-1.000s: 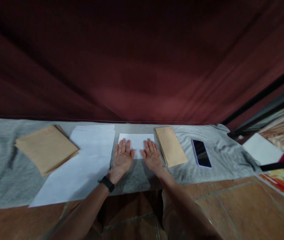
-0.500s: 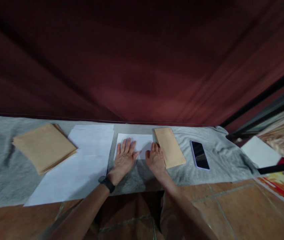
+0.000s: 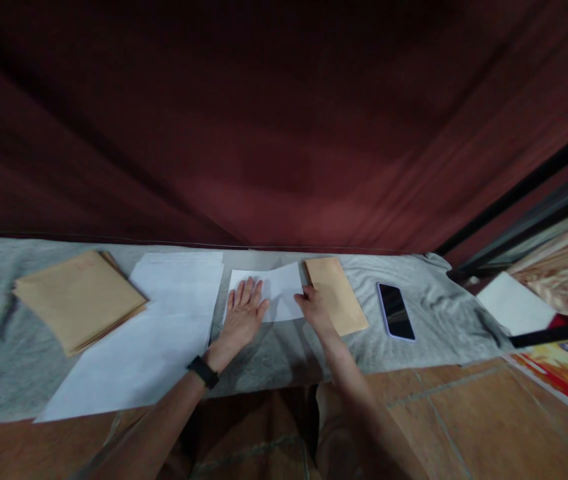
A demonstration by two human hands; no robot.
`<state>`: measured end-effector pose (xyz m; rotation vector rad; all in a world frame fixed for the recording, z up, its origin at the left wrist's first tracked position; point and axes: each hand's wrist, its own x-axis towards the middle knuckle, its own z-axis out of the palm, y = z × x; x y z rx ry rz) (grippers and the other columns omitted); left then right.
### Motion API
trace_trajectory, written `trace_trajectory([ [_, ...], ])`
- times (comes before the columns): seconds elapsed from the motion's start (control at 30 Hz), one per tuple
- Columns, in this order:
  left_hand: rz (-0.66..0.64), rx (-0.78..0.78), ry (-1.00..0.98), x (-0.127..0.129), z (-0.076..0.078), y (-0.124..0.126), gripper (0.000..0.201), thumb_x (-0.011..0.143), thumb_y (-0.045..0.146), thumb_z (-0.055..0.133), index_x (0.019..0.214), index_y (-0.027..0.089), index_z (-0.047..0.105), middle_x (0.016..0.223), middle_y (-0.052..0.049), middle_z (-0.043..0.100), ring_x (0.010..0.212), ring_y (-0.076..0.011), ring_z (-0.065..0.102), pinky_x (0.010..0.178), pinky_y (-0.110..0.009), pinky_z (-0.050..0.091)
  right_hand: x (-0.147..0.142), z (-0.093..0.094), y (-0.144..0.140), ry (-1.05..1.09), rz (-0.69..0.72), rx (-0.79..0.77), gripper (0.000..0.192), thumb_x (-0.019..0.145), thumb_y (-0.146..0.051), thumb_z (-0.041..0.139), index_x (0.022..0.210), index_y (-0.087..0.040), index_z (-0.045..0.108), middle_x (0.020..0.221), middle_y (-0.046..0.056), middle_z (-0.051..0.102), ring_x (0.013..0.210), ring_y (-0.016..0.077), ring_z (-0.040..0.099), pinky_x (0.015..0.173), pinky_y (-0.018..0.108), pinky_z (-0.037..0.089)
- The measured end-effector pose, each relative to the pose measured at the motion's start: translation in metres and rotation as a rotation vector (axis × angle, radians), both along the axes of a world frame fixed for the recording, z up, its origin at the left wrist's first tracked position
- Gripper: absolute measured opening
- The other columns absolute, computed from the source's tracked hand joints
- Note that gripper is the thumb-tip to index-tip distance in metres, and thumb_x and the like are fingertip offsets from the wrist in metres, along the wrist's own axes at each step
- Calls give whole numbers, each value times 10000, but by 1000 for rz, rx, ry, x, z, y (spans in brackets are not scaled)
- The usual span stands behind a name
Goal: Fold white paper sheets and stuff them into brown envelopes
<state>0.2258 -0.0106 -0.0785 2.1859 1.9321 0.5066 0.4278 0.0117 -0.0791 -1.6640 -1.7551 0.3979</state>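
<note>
A folded white sheet of paper (image 3: 281,287) lies in the middle of the grey cloth. My left hand (image 3: 244,317), with a dark watch (image 3: 203,371) on its wrist, rests flat on the left part of this paper, fingers spread. At the paper's right edge, my right hand (image 3: 315,311) is closed, thumb and fingers pinching the edge, which is slightly raised. Just right of that hand lie brown envelopes (image 3: 343,298). To the left are large white sheets (image 3: 164,327), partly covered by a stack of brown envelopes (image 3: 81,300).
A phone (image 3: 397,311) with a light purple case lies to the right on the grey cloth (image 3: 444,313). Behind hangs a dark red curtain (image 3: 284,167). Dark bars (image 3: 554,331) and a white piece (image 3: 517,303) are at far right. Tiled floor (image 3: 469,393) runs below.
My right hand has gone from lying open on the paper to pinching its right edge, which has lifted a little. My left hand stays flat on the paper. The view has shifted slightly.
</note>
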Motion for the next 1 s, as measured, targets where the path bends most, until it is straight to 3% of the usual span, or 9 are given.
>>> trace_trajectory([
  [0.13,126,129,-383,-17,24,17,640,1015,483,348,1542,121,365,1667,-172,216,1545,-281,196,1246,-491,227,2,28,2,175,21,47,313,964,-298,417,1010,-153,691,823,39,741,731,173,678,650,257,527],
  [0.27,239,235,-781,-29,54,22,649,1000,545,377,1535,178,370,1666,-129,243,1536,-246,228,1250,-448,237,3,56,-17,360,-60,385,345,1017,-341,400,1151,-169,667,1088,96,734,1024,211,669,907,347,529],
  [0.33,260,116,-1053,-30,65,21,646,996,573,355,1520,196,385,1595,-141,392,1456,-259,401,1164,-462,399,0,62,-30,214,65,424,358,1036,-305,375,1195,-192,676,1172,98,721,1128,214,643,994,369,495],
  [0.4,247,-132,-1321,-28,71,19,645,990,583,346,1493,185,415,1420,-164,588,1262,-278,606,992,-466,548,-7,62,-42,11,219,405,371,1044,-255,367,1249,-213,673,1215,86,715,1152,206,635,1018,365,477],
  [0.53,225,-538,-1619,-27,70,18,560,889,491,602,1302,113,600,1067,-139,751,890,-259,728,768,-380,597,-28,49,-59,-288,451,364,367,1026,-185,439,1318,-248,652,1247,64,715,1082,192,658,975,347,487],
  [0.67,272,-573,-1547,-38,60,17,763,643,168,808,1363,146,558,915,-55,760,688,-184,694,602,-264,534,-41,41,-66,-223,617,345,333,1016,-261,501,1312,-226,650,1233,68,720,1089,198,662,978,352,511],
  [0.73,200,-624,-1437,-48,60,16,855,582,89,805,1393,162,543,876,-36,757,636,-171,679,555,-238,495,-40,42,-63,-86,590,308,352,1029,-304,467,1334,-233,628,1264,66,702,1156,195,640,1021,359,507],
  [0.9,-206,-863,-1325,-73,87,11,753,664,180,820,1378,143,582,962,-100,773,686,-175,696,615,-236,498,-20,43,-41,256,184,178,471,1020,-408,443,1437,-206,527,1493,111,519,1407,235,448,1196,448,350],
  [1.0,-344,-950,-1257,-80,103,8,729,715,248,815,1396,161,570,1090,-132,760,820,-211,722,728,-279,532,-8,37,-29,536,62,-58,561,944,-538,543,1392,-201,567,1421,119,591,1326,262,536,1116,448,437],
])
